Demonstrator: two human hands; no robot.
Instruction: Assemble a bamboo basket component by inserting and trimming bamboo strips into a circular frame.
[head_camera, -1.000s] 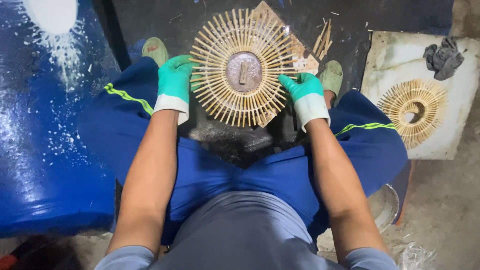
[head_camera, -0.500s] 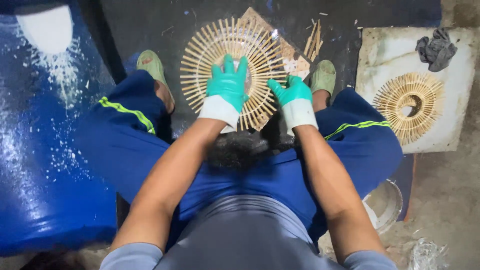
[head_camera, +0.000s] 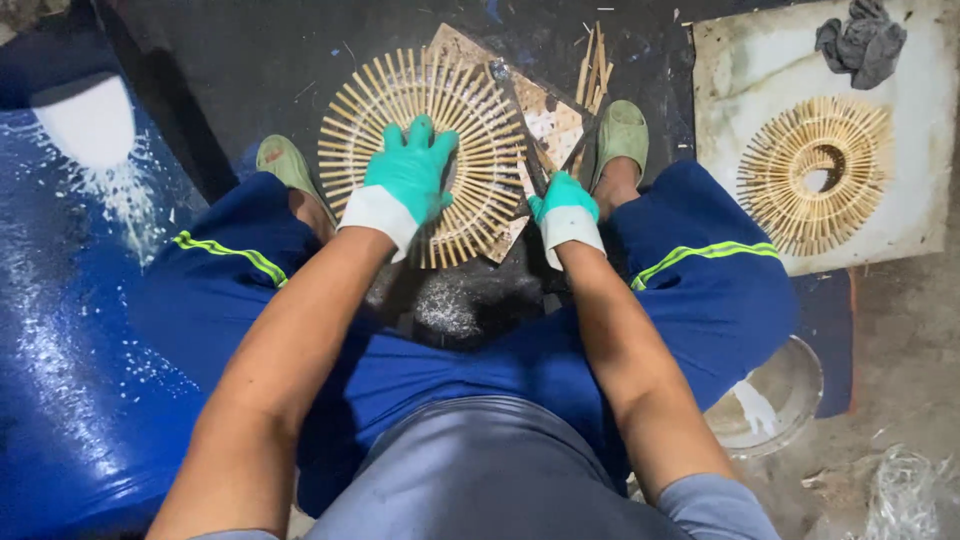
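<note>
My left hand (head_camera: 405, 185) lies with fingers (head_camera: 420, 135) spread flat on the round bamboo-stick wheel (head_camera: 425, 155) between my feet. My right hand (head_camera: 565, 205) closes its fingers at the wheel's right rim. A second stick wheel (head_camera: 815, 175) sits well apart on the white board (head_camera: 730, 70).

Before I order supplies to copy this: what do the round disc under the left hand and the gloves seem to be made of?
The round disc looks like thin pale sticks, probably bamboo or wood, fanned out in a ring: matte, straw-coloured, unpainted. The gloves on the left hand and right hand look like knit fabric with a teal rubbery coating, white cuffs showing; exact coating unclear.
</note>
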